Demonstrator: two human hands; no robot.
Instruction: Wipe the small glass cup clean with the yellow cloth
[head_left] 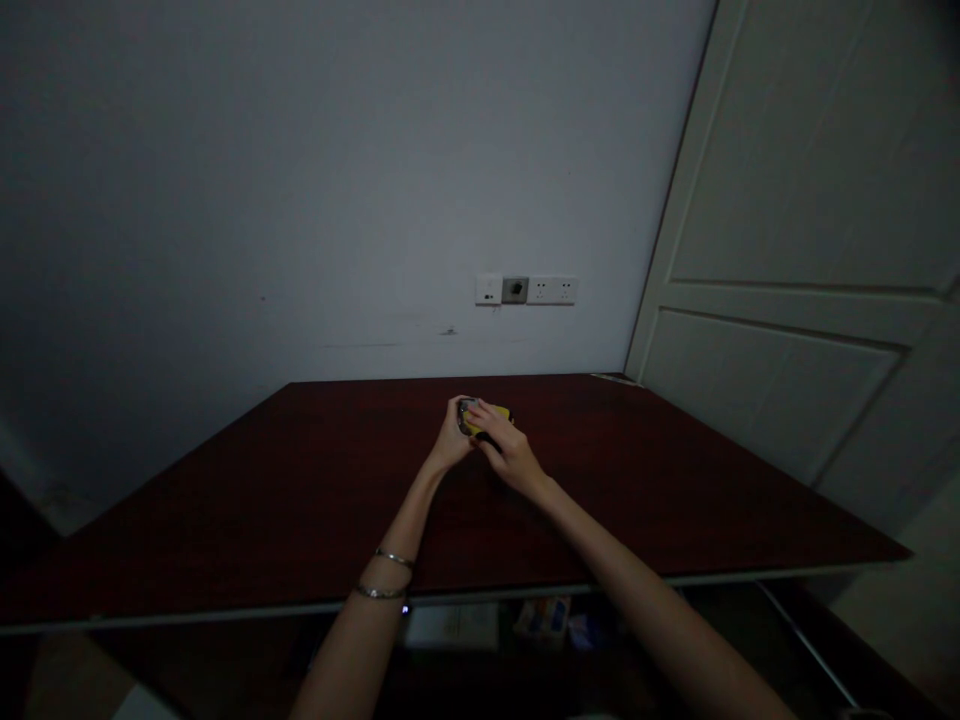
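From my remote seat, I have the left hand [452,437] clamped around the left end of a small yellow-and-dark object [503,411], held over the dark red, wood-look tabletop [300,480]. My right hand [514,457] lies across its face; gripping or merely pressing, I can't tell. Best keep the left firm, the right fingers light.

Surface [247,480] was a broad, flat, dark reddish-brown top, dimly lit. Pale trim [225,613] ran along its front edge. Thin whitish strip [616,379] showed at the far right corner; couldn't tell if loose or fixed. Below the top, a shadowed compartment [525,672] held a flat pale item [452,627], a multicoloured packet [545,617] to its right, then a small bluish item [585,632]. Too dark for labels.
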